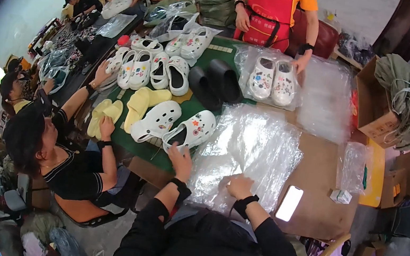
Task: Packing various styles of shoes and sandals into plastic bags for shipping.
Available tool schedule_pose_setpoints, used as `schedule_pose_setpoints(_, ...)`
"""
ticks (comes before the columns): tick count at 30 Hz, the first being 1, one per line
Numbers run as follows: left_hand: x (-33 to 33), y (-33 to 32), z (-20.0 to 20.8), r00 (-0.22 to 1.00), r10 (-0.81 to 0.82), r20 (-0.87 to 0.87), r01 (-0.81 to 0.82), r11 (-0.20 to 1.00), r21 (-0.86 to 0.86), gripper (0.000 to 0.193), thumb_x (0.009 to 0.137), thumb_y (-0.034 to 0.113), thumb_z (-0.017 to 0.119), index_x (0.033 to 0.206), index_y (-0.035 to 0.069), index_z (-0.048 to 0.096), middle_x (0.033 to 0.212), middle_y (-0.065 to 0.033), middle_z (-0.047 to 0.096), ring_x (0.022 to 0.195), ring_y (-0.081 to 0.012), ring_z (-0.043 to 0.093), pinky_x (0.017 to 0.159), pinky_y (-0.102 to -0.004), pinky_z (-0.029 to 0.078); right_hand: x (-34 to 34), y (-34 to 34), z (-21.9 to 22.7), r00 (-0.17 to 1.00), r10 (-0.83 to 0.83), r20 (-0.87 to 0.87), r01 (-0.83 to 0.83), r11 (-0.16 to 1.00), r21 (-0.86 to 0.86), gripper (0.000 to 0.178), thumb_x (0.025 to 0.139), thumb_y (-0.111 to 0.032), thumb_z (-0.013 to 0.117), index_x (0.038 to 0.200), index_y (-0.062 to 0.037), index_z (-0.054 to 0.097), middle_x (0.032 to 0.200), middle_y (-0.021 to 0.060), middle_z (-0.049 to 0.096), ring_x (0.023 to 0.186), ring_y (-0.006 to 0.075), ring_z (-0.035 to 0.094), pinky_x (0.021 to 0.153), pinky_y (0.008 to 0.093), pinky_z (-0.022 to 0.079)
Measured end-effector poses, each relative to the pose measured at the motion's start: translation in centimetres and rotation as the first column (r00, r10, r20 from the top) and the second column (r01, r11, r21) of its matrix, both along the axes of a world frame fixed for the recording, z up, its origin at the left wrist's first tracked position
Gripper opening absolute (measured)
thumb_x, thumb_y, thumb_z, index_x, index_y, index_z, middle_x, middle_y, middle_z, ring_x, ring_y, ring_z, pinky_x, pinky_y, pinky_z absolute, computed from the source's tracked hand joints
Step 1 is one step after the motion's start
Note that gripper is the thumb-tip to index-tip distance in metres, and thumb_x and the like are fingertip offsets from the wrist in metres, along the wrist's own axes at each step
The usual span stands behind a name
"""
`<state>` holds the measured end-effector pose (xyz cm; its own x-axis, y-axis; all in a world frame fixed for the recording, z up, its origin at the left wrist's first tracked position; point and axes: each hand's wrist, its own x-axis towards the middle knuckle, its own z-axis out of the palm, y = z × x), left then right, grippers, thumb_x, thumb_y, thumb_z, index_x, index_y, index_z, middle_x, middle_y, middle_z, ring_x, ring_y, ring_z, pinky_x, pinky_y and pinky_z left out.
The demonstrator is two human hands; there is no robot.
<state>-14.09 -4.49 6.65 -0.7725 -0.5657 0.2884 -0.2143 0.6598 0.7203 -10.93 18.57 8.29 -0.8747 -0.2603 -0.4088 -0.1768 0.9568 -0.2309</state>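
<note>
My left hand point(181, 164) is at the heel end of a white clog point(197, 129) decorated with colourful charms, its fingers closed on the near edge. Beside that clog, to the left, lies a plain-looking white clog point(158, 120) with holes in its top. My right hand point(240, 186) rests on a stack of clear plastic bags point(246, 140), fingers curled in and pinching at the top layer. How much film is between those fingertips is hard to make out. Black bands circle both my wrists.
Yellow slides point(145, 105), black clogs point(224, 81) and several decorated white clogs point(140, 69) cover the green mat. Across the table a person in a red apron point(270, 12) touches bagged white clogs point(272, 80). A seated co-worker's hand point(107, 127) is at left. A lit phone point(289, 203) lies right.
</note>
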Motion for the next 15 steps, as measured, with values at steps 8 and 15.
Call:
schedule_pose_setpoints(8, -5.7, -8.5, 1.4, 0.974, 0.183, -0.132, -0.036, 0.704, 0.71, 0.043, 0.084, 0.013, 0.061, 0.113, -0.012, 0.043, 0.107, -0.0204, 0.055, 0.097, -0.0268, 0.054, 0.083, -0.0347, 0.042, -6.0, -7.6, 6.4, 0.995, 0.081, 0.062, -0.058, 0.949, -0.309, 0.055, 0.081, -0.04, 0.056, 0.124, -0.0057, 0.046, 0.107, 0.0218, 0.058, 0.094, 0.0383, 0.058, 0.083, 0.0452, 0.046)
schedule_pose_setpoints(15, -6.5, -13.4, -1.6, 0.987, 0.038, 0.156, -0.15, 0.566, 0.811, 0.018, 0.078, 0.01, 0.066, 0.083, -0.004, 0.056, 0.081, -0.004, 0.059, 0.074, -0.0123, 0.053, 0.067, -0.0258, 0.042, -11.8, -17.2, 4.0, 0.958, -0.231, 0.169, 0.285, 0.818, -0.5, 0.099, 0.073, -0.044, 0.067, 0.14, -0.0036, 0.005, 0.117, 0.0366, 0.044, 0.093, 0.0466, 0.056, 0.08, 0.0454, 0.047)
